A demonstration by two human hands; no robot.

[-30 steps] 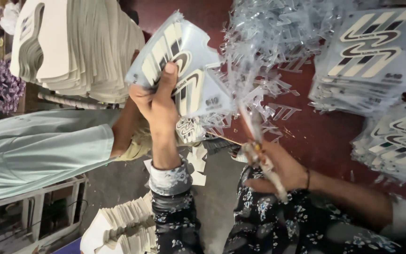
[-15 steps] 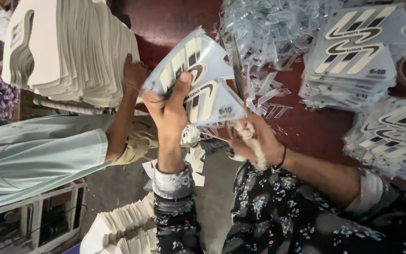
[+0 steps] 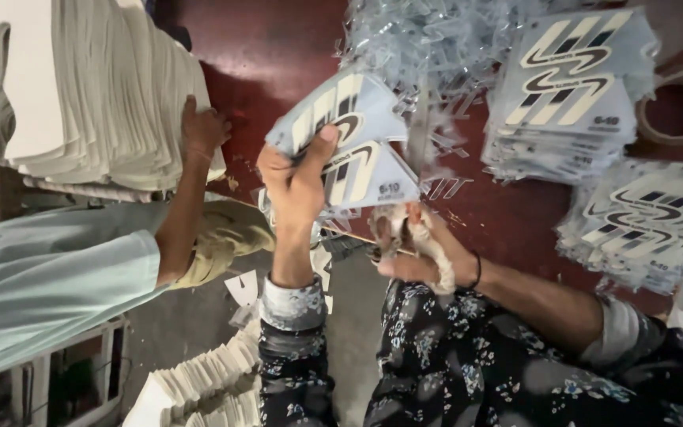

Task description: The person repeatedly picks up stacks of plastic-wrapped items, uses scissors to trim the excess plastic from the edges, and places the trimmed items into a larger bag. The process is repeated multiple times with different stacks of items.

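Nearest, the right hand [image 3: 420, 253] is curled around something pale, too blurred to identify. The left hand [image 3: 298, 178] grips a striped sticker sheet [image 3: 353, 146] above the red desk [image 3: 278, 55]; farther stacks [image 3: 567, 95] are edge-cropped.

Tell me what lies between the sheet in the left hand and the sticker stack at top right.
In the head view, between the sheet in the left hand and the sticker stack lies a heap of clear plastic trimmings on the dark red table.

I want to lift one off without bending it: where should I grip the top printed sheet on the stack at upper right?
Probably the lower right corner of the pale printed sheet, from the side nearest the person: it lies flat, its edges overhanging the fanned stack, so fingers could slip under.
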